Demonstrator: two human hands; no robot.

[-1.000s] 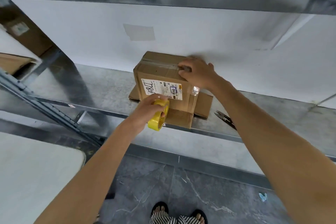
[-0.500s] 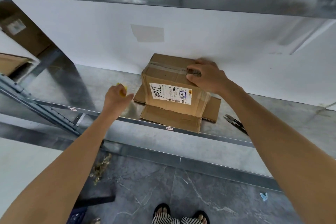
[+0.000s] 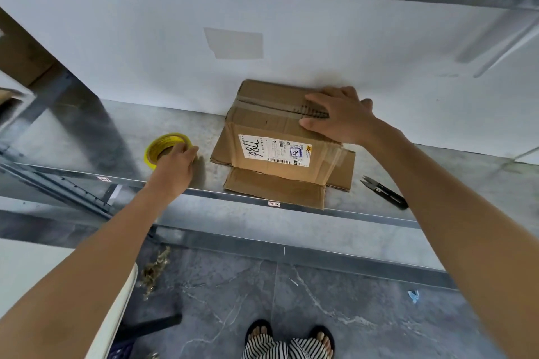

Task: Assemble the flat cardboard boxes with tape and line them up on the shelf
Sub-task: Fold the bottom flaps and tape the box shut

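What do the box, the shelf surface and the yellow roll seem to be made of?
The box looks like brown corrugated cardboard, matte; fluting shows along its top seam. The shelf is probably galvanized sheet metal: grey, dull mottled reflections. The tape roll seems plastic tape, yellow, slightly glossy.

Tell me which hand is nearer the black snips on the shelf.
Right. The right hand presses the box top, left of the snips; the left hand holds the tape roll, across the box.
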